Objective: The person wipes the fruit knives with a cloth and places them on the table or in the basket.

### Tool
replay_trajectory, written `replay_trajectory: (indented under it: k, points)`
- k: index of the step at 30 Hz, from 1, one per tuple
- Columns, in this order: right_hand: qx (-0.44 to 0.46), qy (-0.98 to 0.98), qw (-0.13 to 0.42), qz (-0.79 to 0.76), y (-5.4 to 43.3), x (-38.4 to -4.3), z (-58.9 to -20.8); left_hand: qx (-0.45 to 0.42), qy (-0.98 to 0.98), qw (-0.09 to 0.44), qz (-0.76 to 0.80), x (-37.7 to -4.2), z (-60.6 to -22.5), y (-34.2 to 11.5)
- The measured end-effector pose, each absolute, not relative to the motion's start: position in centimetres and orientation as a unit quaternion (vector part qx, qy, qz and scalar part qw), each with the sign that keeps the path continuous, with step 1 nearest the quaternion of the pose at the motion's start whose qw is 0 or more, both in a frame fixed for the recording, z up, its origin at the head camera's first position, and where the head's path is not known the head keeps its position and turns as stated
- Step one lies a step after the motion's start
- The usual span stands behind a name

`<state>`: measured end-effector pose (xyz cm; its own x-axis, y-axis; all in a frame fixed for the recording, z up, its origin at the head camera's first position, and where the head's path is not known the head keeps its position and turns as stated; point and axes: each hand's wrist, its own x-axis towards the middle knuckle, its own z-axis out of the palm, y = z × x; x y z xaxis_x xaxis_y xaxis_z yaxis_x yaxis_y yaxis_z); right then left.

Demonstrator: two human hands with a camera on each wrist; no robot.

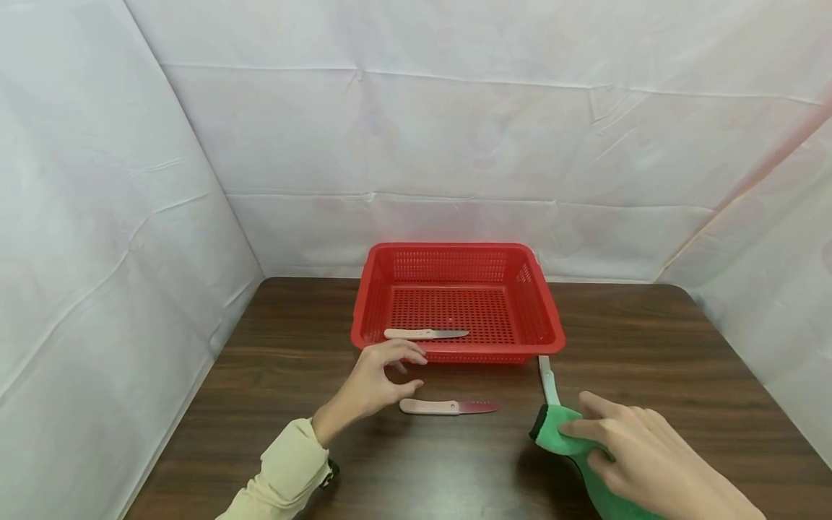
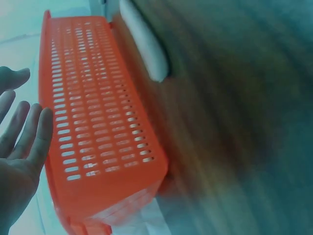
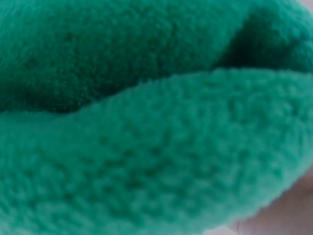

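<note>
My left hand (image 1: 377, 379) is held over the table in front of the red basket (image 1: 455, 357), its fingers loosely bent with nothing between them. Just right of its thumb lies a knife (image 1: 429, 407) with a pale handle and a reddish blade. My right hand (image 1: 630, 440) grips a green cloth (image 1: 562, 437) with a dark edge; the cloth fills the right wrist view. A third knife (image 1: 548, 379) lies beyond the cloth, pointing up to the basket's front right corner. Inside the basket, along its front side, is a wooden-handled knife (image 1: 416, 334).
The basket stands at the back of the dark wood table (image 1: 292, 347), near the white cloth-covered back wall (image 1: 455, 144). Similar white sheeting (image 1: 117, 253) hangs at both sides.
</note>
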<state>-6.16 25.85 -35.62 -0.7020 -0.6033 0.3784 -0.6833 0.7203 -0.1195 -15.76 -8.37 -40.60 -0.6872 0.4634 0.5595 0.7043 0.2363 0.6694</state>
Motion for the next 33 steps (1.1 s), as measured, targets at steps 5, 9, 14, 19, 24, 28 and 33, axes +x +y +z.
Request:
replay_trajectory:
  k: [5, 9, 14, 19, 24, 28, 33]
  points:
    - [0.35, -0.915, 0.158, 0.125, 25.8, -6.2, -35.6, -0.372, -0.78, 0.11, -0.492, -16.1, -43.3, -8.8]
    - [0.352, -0.914, 0.16, 0.126, 25.8, -6.1, -35.7, -0.358, -0.793, 0.085, -0.486, -16.4, -45.0, -9.1]
    - [0.355, -0.911, 0.165, 0.129, 25.8, -6.1, -35.8, -0.34, -0.807, 0.048, -0.481, -16.2, -46.1, -9.3]
    - [0.351, -0.913, 0.161, 0.131, 25.8, -6.0, -35.8, -0.318, -0.823, 0.009, -0.471, -16.2, -46.9, -9.4]
    - [0.351, -0.913, 0.159, 0.132, 25.9, -6.0, -35.9, -0.31, -0.845, 0.004, -0.436, -16.4, -47.7, -9.4]
    - [0.351, -0.913, 0.158, 0.133, 25.9, -6.0, -36.0, -0.305, -0.856, -0.007, -0.418, -16.5, -48.1, -9.3]
    - [0.35, -0.914, 0.157, 0.131, 25.9, -6.0, -36.0, -0.291, -0.87, -0.036, -0.396, -16.8, -48.5, -9.1]
